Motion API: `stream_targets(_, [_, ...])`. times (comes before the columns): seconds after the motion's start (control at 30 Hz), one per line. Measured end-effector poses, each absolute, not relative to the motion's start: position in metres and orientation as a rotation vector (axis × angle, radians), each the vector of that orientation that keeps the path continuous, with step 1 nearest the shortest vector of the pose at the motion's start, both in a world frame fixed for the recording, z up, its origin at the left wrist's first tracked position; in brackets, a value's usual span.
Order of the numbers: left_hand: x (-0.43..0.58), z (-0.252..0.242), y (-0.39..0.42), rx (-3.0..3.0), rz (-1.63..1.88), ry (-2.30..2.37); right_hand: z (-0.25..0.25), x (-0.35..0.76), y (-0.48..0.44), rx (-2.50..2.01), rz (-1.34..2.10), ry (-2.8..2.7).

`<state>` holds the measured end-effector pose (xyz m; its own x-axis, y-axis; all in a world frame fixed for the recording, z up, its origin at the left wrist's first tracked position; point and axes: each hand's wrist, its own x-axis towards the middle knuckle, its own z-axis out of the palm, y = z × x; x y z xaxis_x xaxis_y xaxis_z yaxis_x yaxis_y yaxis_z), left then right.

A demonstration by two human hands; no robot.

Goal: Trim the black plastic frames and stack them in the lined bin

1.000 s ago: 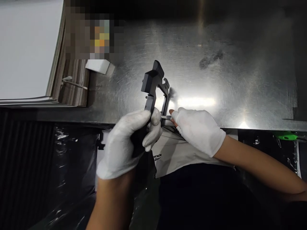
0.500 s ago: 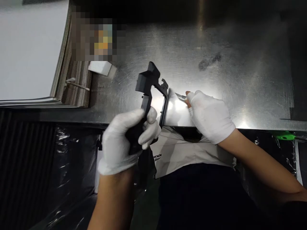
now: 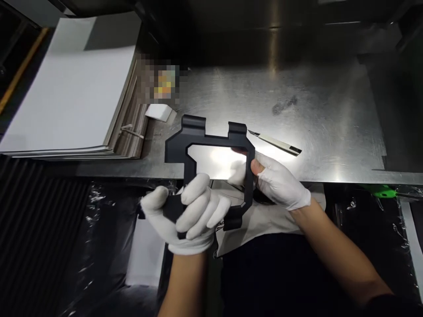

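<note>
Both my gloved hands hold a black plastic frame [image 3: 211,141] flat toward me, above the near edge of a steel table [image 3: 330,132]. My left hand [image 3: 187,215] is wrapped round the frame's lower left corner. The right side bar is pinched by my right hand [image 3: 277,182], thumb on the front. The frame is a rectangular ring with two tabs on its top edge. A slim craft knife [image 3: 276,143] with its blade out lies on the table just beyond my right hand, untouched.
A thick stack of white sheets [image 3: 72,97] sits at the left on the table. A small white block [image 3: 160,112] lies beside it. Black plastic film [image 3: 99,229] hangs below the table at left, and a green object [image 3: 380,190] shows at right under the edge.
My right hand has laid the knife on the table and taken the frame's right side. The frame has turned from edge-on to face me. My view has tilted up.
</note>
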<state>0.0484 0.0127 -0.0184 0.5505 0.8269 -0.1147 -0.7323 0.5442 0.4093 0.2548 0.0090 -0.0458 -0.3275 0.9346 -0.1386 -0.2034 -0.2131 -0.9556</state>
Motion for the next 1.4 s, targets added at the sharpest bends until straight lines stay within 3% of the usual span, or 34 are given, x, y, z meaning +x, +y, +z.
stream_targets(0.1, [0.056,-0.023,0.006,0.312,0.947,0.250,-0.055,0.253,0.001,-0.851,1.822,-0.971])
stream_targets(0.37, [0.070,-0.033,-0.003,0.217,0.923,0.183,-0.067,0.273,-0.010,-1.153,1.473,-0.825])
stream_targets(0.77, [0.071,-0.037,-0.008,0.232,0.752,0.159,-0.068,0.273,-0.022,-1.020,1.656,-0.914])
stream_targets(0.93, [0.080,-0.030,-0.011,0.246,0.886,0.240,-0.071,0.282,-0.042,-1.350,1.220,-0.722])
stream_targets(1.03, [0.099,-0.027,-0.019,0.447,0.787,0.271,-0.056,0.298,-0.075,-1.490,0.893,-0.815])
stream_targets(1.23, [0.184,-0.034,-0.055,1.062,0.089,0.317,-0.032,0.330,-0.155,-1.471,1.129,-1.015])
stream_targets(1.4, [0.241,-0.054,-0.077,1.427,0.151,0.389,-0.049,0.403,-0.248,-1.895,0.675,-0.502])
